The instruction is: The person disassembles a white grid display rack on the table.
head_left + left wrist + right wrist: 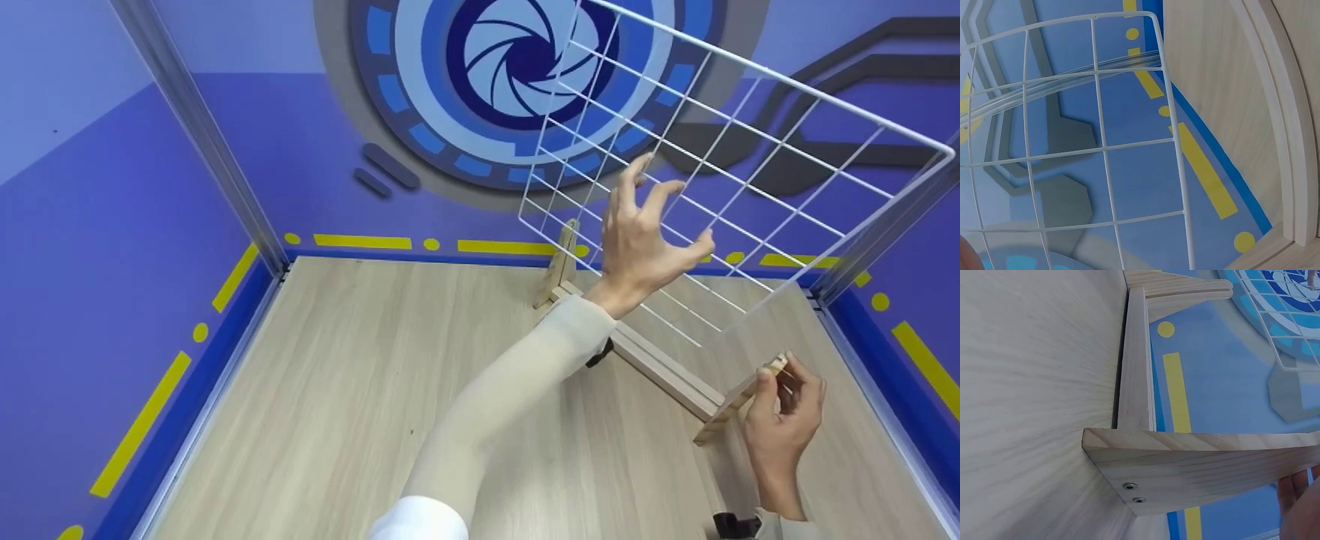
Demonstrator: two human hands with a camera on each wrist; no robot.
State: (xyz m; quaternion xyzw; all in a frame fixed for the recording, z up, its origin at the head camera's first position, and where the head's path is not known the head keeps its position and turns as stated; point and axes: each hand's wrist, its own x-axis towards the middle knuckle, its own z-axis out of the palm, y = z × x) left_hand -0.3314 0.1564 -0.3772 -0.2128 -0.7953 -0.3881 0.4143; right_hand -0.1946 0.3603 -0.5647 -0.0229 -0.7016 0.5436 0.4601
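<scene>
My left hand [637,232] holds a white wire grid panel [782,143] up off the floor, fingers spread and bent at its wires. The panel tilts above a low wooden stand [660,364], and in the right wrist view its corner hangs apart from the wood. My right hand [787,420] pinches the upper end of the stand's near end piece [724,420] between thumb and fingers. Two metal screw heads show low on that end piece [1174,467] in the right wrist view. At the far end stands a matching end piece [561,262], joined by a grooved rail [1134,360].
A light wood-grain surface [337,375] lies under the stand. Blue printed walls [247,142] with yellow marks rise on the left, back and right, with metal posts [202,135] in the corners. A black wrist-camera part [735,525] sits at my right cuff.
</scene>
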